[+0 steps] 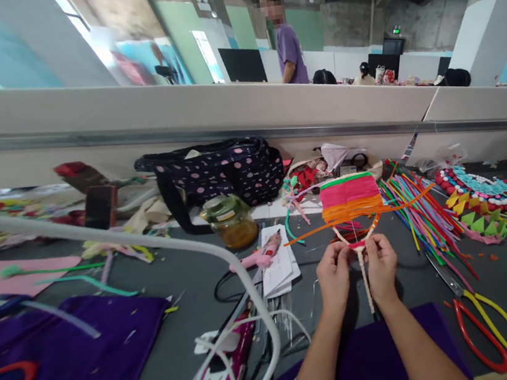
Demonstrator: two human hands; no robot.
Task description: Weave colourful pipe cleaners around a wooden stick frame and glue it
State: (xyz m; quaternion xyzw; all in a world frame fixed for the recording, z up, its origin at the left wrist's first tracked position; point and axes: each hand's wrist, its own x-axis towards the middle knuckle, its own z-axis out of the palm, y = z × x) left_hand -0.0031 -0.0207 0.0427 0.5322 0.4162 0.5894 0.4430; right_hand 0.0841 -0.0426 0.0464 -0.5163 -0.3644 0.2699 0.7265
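A fan-shaped craft frame (365, 275), wrapped in cream pipe cleaner, is held between both hands. Its upper part carries a band of green, pink and orange pipe cleaners (350, 196), with long orange ends sticking out on both sides. My left hand (335, 269) pinches the frame's lower left, just beside the short handle. On the other side of the handle, my right hand (381, 263) pinches the lower right. A small dark pink strip lies across the frame between the fingertips.
Scissors (463, 293) and pipe cleaners (424, 211) lie right. A glue gun (260, 257), glass jar (229, 221), dotted bag (232, 171) and white tube (186, 245) are left. Purple cloth (409, 344) lies under the forearms. A person (290, 51) stands beyond the partition.
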